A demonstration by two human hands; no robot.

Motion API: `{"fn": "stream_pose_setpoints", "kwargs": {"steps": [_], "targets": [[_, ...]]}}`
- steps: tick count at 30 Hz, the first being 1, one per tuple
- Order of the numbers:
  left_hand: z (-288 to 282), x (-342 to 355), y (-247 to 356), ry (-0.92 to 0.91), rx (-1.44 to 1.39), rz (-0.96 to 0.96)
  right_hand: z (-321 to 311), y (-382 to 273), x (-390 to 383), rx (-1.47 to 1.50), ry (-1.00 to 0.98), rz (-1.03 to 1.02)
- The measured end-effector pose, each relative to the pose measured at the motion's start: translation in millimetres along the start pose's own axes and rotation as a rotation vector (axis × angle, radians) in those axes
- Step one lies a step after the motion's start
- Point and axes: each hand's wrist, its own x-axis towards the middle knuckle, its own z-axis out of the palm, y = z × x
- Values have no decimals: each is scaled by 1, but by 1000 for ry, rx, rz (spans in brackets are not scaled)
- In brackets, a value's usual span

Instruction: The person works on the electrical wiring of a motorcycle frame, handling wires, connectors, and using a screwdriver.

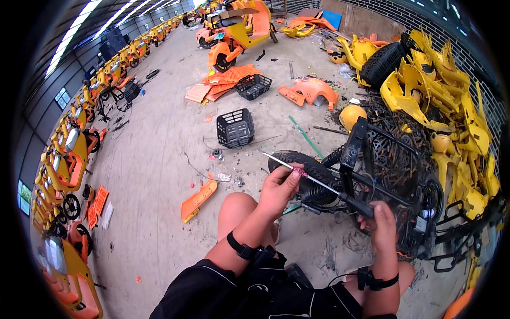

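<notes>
A long screwdriver (324, 185) with a thin metal shaft and black handle lies slantwise across both hands, its tip up and to the left. My left hand (278, 192) pinches the shaft between thumb and fingers, beside a small pink wrapping (300, 171) on it. The handle's end is in the fingers of my right hand (381, 225). Just beyond the screwdriver is a stripped black scooter frame (349, 154) with a thick-treaded tire (308, 166) and springs. The shaft passes in front of the tire in this view; I cannot tell whether they touch.
Black plastic baskets (235, 128) and orange body panels (199, 200) lie on the concrete floor. At the right, yellow panels (409, 95) rise behind a heap of rusty metal parts (390, 127). Rows of yellow scooters (69, 159) line the left; an orange one (239, 37) stands far ahead.
</notes>
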Motion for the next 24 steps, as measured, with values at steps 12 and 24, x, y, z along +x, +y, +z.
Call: {"fn": "stream_pose_setpoints", "kwargs": {"steps": [12,24], "targets": [[5,-3,0,66,101,55,12,-6,-7,-116,-32,-123],[6,-5,-7,83,88,100,11,-1,-11,-144,-55,-190]]}}
